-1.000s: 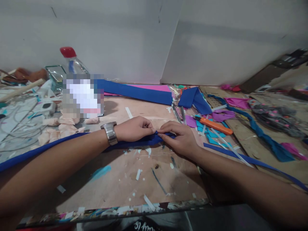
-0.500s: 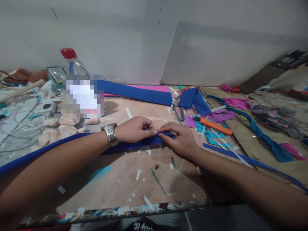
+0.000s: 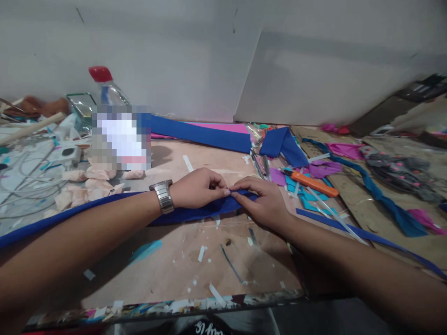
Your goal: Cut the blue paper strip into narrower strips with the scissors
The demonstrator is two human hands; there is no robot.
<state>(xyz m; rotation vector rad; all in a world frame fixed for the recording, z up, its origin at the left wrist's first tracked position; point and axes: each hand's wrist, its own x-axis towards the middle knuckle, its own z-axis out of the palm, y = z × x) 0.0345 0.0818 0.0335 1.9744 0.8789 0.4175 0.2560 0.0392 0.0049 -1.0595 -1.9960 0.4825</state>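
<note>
A long strip of blue fabric (image 3: 195,213) runs from the left edge, behind my left forearm, to both hands at mid-table. My left hand (image 3: 199,188), with a metal watch on the wrist, pinches the strip's upper edge between thumb and fingertips. Right beside it, my right hand (image 3: 263,200) pinches the same edge, and the fingertips of the two hands almost meet. The fabric between and under the fingers is partly hidden. Below the hands lies the wooden board (image 3: 167,274), dotted with white scraps and paint marks.
Right of my hands lie an orange utility knife (image 3: 314,183), scissors (image 3: 259,164) and teal and purple fabric scraps. A wide blue strip (image 3: 202,137) lies along the back wall. On the left are a red-capped bottle (image 3: 108,88), peach-coloured pieces (image 3: 87,190) and cables (image 3: 31,177).
Both hands keep their pinch on the blue fabric strip at nearly the same spot. The view has shifted very slightly; nothing was taken up or let go.
</note>
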